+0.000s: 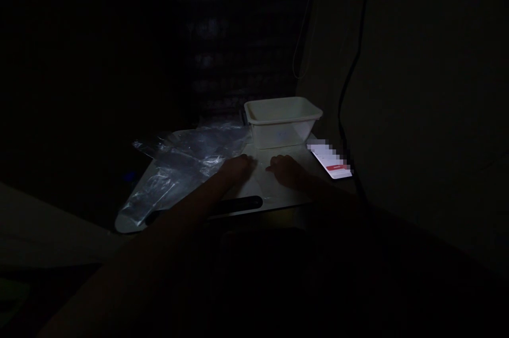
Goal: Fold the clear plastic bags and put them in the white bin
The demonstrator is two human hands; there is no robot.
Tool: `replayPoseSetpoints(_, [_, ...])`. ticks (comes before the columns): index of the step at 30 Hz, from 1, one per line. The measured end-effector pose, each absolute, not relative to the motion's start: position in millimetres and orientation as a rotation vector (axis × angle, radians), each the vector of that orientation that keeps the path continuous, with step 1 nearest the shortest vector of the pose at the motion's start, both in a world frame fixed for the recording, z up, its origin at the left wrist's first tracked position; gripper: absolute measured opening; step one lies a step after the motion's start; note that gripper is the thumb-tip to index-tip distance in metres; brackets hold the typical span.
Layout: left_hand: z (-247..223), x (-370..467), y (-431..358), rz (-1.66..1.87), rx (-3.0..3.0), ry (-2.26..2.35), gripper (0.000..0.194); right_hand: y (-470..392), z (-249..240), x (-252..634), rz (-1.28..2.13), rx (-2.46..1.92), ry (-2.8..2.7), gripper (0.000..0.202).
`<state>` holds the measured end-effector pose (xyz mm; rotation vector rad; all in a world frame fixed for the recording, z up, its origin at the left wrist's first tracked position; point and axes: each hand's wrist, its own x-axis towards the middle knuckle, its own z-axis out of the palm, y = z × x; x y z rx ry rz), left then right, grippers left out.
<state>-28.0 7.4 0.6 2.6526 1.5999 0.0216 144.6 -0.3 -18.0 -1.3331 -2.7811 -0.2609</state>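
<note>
In dim light, my left hand (pixel 238 167) is over the middle of a white table (pixel 286 196), at the right edge of a pile of clear plastic bags (pixel 186 152). Its fingers are curled together; whatever they hold, if anything, is too dark to make out. My right hand (pixel 284 168) is a short way to the right, also with curled fingers, and its contents cannot be made out. The hands are apart. Just behind them stands a white plastic tub (pixel 283 131), upright, with no contents visible.
A phone with a lit screen (pixel 332 162) lies at the table's right side. A dark cable (pixel 360 46) hangs down the wall beside it. A dark slot (pixel 238 204) runs along the table's front edge. Dark slats are behind the table.
</note>
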Motion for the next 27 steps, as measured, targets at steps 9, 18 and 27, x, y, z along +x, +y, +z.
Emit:
replayPoseSetpoints(9, [2.4, -25.0, 10.0, -0.223, 2.844, 1.645, 0.032, 3.6, -21.4, 149.8, -0.139, -1.376, -2.792, 0.036])
replayPoseSetpoints(18, [2.3, -38.0, 6.3, 0.047, 2.782, 1.499, 0.025, 17.2, -10.5, 133.7, -0.179, -1.603, -2.717, 0.046])
replayPoseSetpoints(27, [-3.4, -33.7, 15.0, 0.498, 2.517, 1.556, 0.039, 28.1, -24.9, 136.2, 0.067, -1.488, -2.52, 0.038])
